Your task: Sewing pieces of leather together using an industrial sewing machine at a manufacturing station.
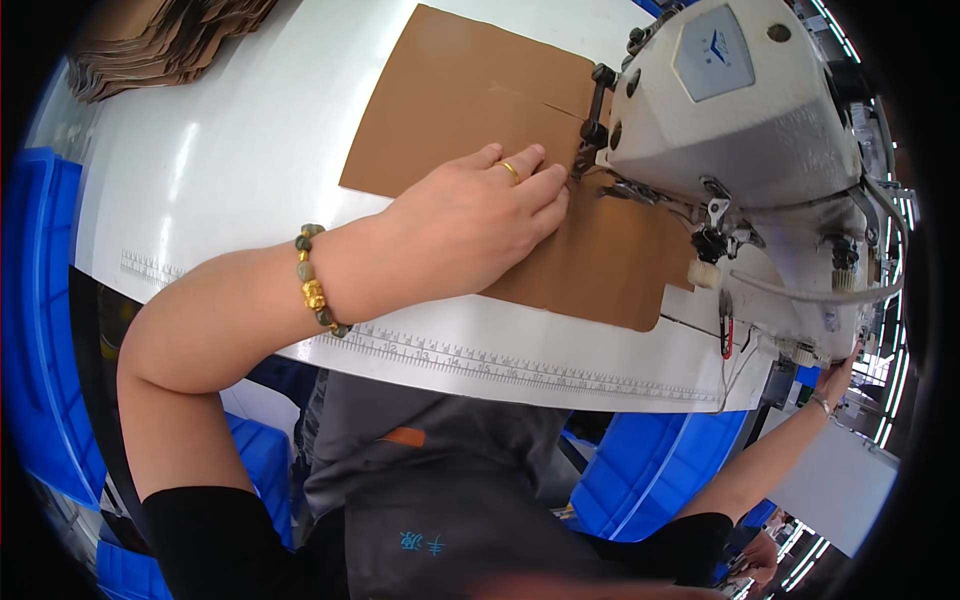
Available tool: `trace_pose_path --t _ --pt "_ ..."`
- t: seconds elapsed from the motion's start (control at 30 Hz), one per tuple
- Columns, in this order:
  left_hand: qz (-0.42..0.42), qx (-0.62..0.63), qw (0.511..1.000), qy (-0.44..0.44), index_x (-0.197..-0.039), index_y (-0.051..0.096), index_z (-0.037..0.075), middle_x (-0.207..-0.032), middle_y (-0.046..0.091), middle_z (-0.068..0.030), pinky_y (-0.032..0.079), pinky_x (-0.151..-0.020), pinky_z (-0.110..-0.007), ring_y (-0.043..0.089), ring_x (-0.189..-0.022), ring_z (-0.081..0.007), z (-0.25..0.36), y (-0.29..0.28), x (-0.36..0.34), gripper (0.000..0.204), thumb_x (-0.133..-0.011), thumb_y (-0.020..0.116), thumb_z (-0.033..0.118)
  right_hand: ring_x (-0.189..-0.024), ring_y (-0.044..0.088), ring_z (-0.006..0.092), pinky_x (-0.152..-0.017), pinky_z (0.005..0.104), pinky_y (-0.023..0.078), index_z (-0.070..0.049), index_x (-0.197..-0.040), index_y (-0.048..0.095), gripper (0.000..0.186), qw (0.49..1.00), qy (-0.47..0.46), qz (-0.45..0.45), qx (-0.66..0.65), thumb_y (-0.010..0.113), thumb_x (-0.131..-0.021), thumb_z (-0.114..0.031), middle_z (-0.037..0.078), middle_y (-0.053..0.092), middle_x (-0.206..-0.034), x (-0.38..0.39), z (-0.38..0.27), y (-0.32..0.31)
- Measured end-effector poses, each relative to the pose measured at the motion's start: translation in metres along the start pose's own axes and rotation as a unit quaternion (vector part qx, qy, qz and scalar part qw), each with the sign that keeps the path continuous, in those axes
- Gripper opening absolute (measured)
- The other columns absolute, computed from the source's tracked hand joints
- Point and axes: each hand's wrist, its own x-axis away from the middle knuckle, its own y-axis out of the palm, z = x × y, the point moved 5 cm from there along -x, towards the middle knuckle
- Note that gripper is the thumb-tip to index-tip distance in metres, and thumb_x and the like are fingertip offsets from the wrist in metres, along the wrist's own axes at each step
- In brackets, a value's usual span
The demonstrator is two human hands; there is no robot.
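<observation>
A flat brown leather-like panel (455, 95) lies on the white table, its right part beneath the head of a sewing machine (730, 130). A thin slit runs across the panel near the machine. My left hand (480, 220) rests flat on it, fingers stretched toward the needle area, with a ring and a beaded bracelet on that arm. The presser foot and needle are mostly hidden by machine parts. My right hand (836, 378) reaches up to the machine's right end; its fingers are too small and partly covered, so what it touches cannot be made out.
A stack of brown pieces (150, 45) sits at the far left. Thread snips with a red handle (727, 328) lie right of the panel. A printed ruler (450, 358) follows the table's front edge. Blue bins (45, 330) stand left and below (650, 470). A cable (820, 297) crosses the machine.
</observation>
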Motion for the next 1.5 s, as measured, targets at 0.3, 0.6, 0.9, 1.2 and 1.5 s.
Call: trace_pose_path --t 0.3,0.6,0.9,1.2,1.5 --pt "-0.034 0.021 0.999 -0.01 -0.137 0.06 -0.001 -0.146 0.058 -0.0123 0.047 -0.111 -0.039 0.055 -0.137 -0.0293 0.0 -0.005 -0.001 0.049 -0.089 0.059 0.011 -0.126 0.06 0.0263 -0.102 0.039 0.053 -0.001 -0.145 0.05 0.061 0.993 -0.057 0.095 -0.05 0.057 -0.106 -0.047 0.014 0.059 -0.142 0.059 0.026 0.049" --pt "-0.06 0.027 0.998 -0.018 -0.138 0.058 -0.001 -0.146 0.057 -0.013 0.048 -0.111 -0.04 0.055 -0.138 -0.0293 0.001 -0.003 -0.003 0.049 -0.091 0.059 0.012 -0.133 0.056 0.0314 -0.108 0.048 0.05 -0.003 -0.149 0.047 0.068 0.987 -0.089 0.08 -0.106 0.056 -0.104 -0.053 0.016 0.055 -0.148 0.077 0.039 0.067" --pt "-0.059 0.022 0.998 -0.015 -0.138 0.057 -0.002 -0.145 0.057 -0.0139 0.047 -0.111 -0.04 0.055 -0.137 -0.0299 0.001 -0.002 -0.003 0.049 -0.091 0.059 0.011 -0.132 0.057 0.0325 -0.108 0.0499 0.051 -0.007 -0.15 0.048 0.065 0.983 -0.099 0.063 -0.142 0.055 -0.105 -0.053 0.014 0.055 -0.148 0.075 0.048 0.061" --pt "-0.041 0.017 0.999 -0.012 -0.137 0.057 -0.002 -0.143 0.058 -0.0135 0.047 -0.111 -0.039 0.055 -0.136 -0.0292 0.001 0.0 -0.003 0.049 -0.09 0.06 0.011 -0.132 0.057 0.0334 -0.109 0.0556 0.051 -0.011 -0.15 0.048 0.057 0.974 -0.113 0.042 -0.19 0.05 -0.107 -0.048 0.014 0.055 -0.147 0.067 0.065 0.055" --pt "-0.04 0.02 0.999 -0.002 -0.135 0.06 -0.004 -0.132 0.06 -0.0086 0.049 -0.108 -0.034 0.057 -0.13 -0.0267 -0.003 0.0 -0.004 0.051 -0.086 0.061 0.011 -0.13 0.058 0.0321 -0.109 0.0529 0.051 -0.008 -0.145 0.053 0.057 0.959 -0.097 0.036 -0.263 0.054 -0.105 -0.048 0.013 0.06 -0.142 0.057 0.081 0.04"
